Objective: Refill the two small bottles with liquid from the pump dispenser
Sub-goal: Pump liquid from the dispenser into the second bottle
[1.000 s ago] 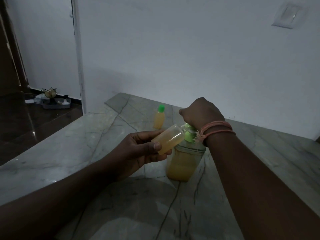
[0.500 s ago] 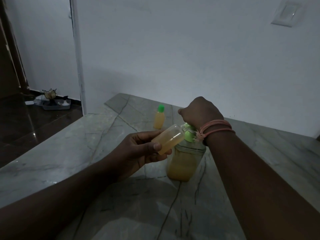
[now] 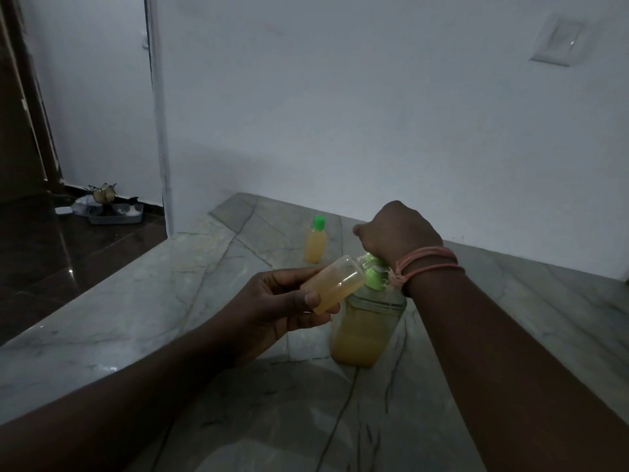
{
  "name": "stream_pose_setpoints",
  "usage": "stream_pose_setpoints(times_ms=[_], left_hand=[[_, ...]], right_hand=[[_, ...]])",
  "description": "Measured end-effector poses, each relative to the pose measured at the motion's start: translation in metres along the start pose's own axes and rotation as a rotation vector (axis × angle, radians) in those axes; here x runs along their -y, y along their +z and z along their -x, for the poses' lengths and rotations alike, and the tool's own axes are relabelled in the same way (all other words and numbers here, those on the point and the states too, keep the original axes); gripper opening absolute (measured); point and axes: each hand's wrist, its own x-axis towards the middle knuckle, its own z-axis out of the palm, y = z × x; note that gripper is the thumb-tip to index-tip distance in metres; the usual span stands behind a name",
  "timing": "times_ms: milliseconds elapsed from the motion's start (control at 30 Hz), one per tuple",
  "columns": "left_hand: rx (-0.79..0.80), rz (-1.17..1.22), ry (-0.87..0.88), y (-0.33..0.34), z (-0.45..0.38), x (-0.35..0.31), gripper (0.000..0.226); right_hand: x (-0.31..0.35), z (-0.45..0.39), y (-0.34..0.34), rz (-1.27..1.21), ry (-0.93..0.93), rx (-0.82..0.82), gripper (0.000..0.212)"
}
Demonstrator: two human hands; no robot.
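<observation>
The pump dispenser (image 3: 369, 321) is a clear bottle of yellow liquid with a green pump top, standing on the marble counter (image 3: 170, 301). My right hand (image 3: 396, 233) is closed over the pump head, pressing down on it. My left hand (image 3: 275, 301) holds an uncapped small bottle (image 3: 332, 287), tilted, its mouth against the pump's spout; it is mostly full of yellow liquid. A second small bottle (image 3: 316, 243) with a green cap stands upright on the counter behind, untouched.
The counter runs back to a white wall (image 3: 374, 114). Its left edge drops to a dark floor, where a tray with small items (image 3: 109, 209) sits. A switch plate (image 3: 558, 40) is on the wall at upper right.
Almost nothing differs. Both hands hold their places at the pump; the view has shifted very slightly.
</observation>
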Motion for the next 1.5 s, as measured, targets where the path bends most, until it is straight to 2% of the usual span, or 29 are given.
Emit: stream_pose_setpoints(times_ms=[100,200,333,600,700,800,1033,1233,1500], left_hand=[[0.003,0.009,0.007,0.002,0.000,-0.001,0.058],[-0.001,0.001,0.011,0.003,0.000,-0.001,0.056],[0.010,-0.013,0.019,0.001,-0.001,0.000,0.054],[-0.002,-0.002,0.020,0.000,-0.001,-0.001,0.056],[0.006,0.001,0.029,-0.002,-0.003,0.000,0.055],[0.004,0.004,0.032,-0.003,-0.003,0.002,0.054],[-0.007,0.012,0.024,-0.002,-0.003,0.001,0.053],[0.007,0.011,0.018,-0.004,-0.003,0.002,0.052],[-0.021,0.015,0.005,0.001,-0.002,0.001,0.057]], right_hand=[[0.004,0.000,-0.006,0.092,-0.043,-0.050,0.033],[0.000,0.000,-0.002,0.040,-0.057,-0.101,0.034],[-0.004,0.002,0.005,-0.036,-0.025,-0.083,0.037],[0.003,0.001,-0.002,0.071,-0.067,-0.078,0.035],[-0.002,0.001,0.003,-0.012,-0.048,-0.103,0.036],[-0.005,0.001,0.005,-0.054,0.005,-0.062,0.037],[0.005,-0.001,-0.002,0.095,-0.065,-0.036,0.035],[-0.003,-0.001,0.005,-0.030,0.002,-0.023,0.036],[0.003,0.001,-0.004,0.069,-0.033,-0.054,0.038]])
